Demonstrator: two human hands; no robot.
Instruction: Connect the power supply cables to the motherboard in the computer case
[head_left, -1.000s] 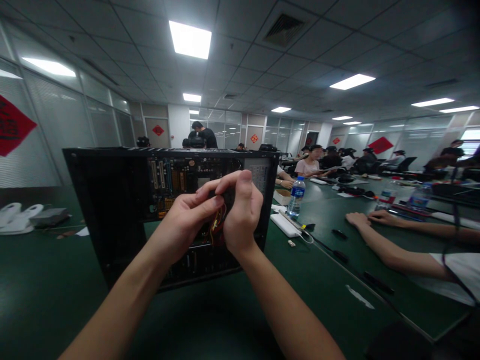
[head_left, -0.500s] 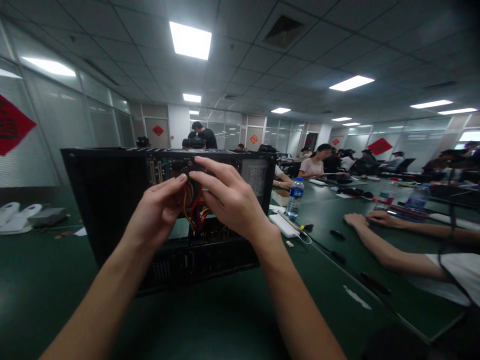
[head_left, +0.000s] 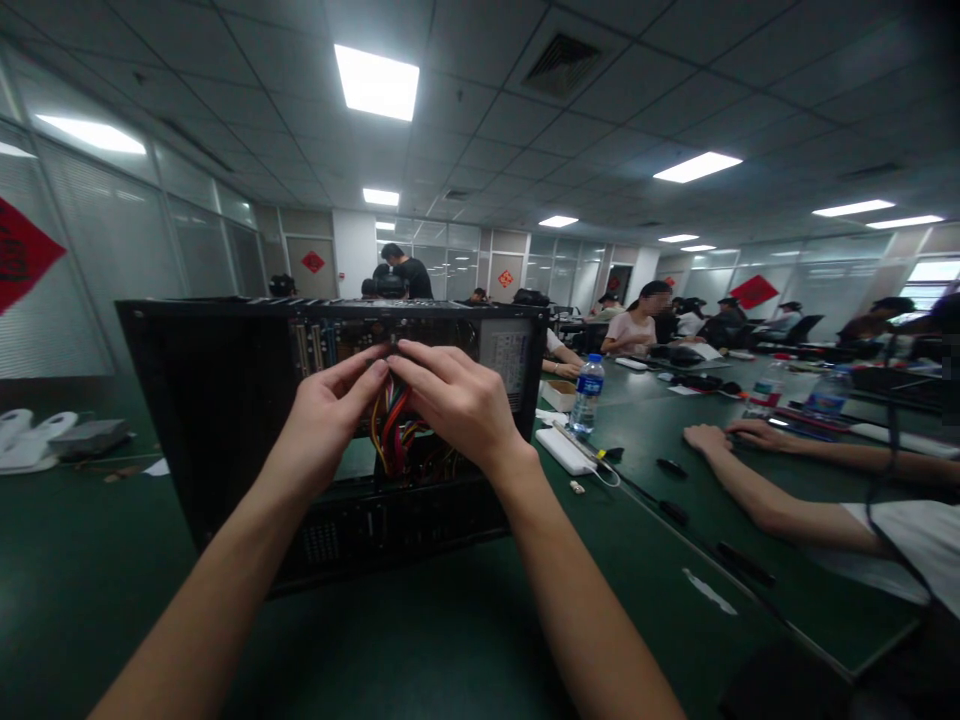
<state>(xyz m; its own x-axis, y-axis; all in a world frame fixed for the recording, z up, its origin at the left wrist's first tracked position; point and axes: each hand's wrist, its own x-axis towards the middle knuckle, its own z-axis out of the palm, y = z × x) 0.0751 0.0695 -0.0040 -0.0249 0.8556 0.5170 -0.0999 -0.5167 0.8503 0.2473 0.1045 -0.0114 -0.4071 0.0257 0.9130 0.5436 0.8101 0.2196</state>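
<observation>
A black computer case point(head_left: 217, 312) stands on the green table with its open side toward me. Inside it, a bundle of colored wires point(head_left: 390, 430) in yellow, red, black and other colors hangs below my fingers. My left hand point(head_left: 330, 410) is closed, thumb and fingers pinching the upper end of the bundle. From the other side my right hand point(head_left: 457, 405) closes on the same wires, its fingertips meeting the left ones. Whatever connector the fingers cover is hidden. A power supply point(head_left: 504, 358) with a printed label sits in the case's upper right.
Right of the case stand a water bottle point(head_left: 588, 395), a white power strip point(head_left: 566, 450) and a small open box point(head_left: 559, 394). A co-worker's forearms point(head_left: 765, 490) rest on the table farther right. A grey box point(head_left: 94, 437) and white devices lie at left.
My right hand has come down slightly and its fingers have drawn together against the left hand's fingertips. More of the colored wires shows between the hands.
</observation>
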